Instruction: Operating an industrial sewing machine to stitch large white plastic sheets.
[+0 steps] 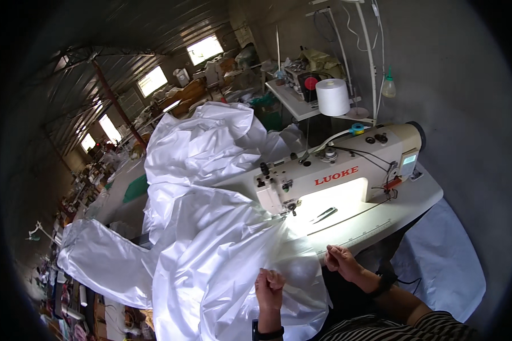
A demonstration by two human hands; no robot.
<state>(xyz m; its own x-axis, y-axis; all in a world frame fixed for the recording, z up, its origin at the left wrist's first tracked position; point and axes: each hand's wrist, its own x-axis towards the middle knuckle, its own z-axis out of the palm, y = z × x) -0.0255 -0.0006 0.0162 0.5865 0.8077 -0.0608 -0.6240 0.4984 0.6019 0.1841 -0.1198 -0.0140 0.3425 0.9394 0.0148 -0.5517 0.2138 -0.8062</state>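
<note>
A large shiny white fabric (210,244) lies bunched over the sewing table and hangs down its front. Part of it runs under the needle end of a white sewing machine (335,170). My left hand (269,288) is closed on the fabric, left of and nearer than the needle. At the table's front edge, my right hand (342,262) is closed with its fingertips together, beside the fabric's right edge. What sits between those fingertips is too small to make out. Small thread snips (324,215) rest on the lit machine bed.
A white thread cone (332,96) stands behind the machine. An oil bottle (388,86) hangs near the wall. White cloth (441,261) drapes below the table at the right. A second machine table (296,102) is farther back, with cluttered benches along the left.
</note>
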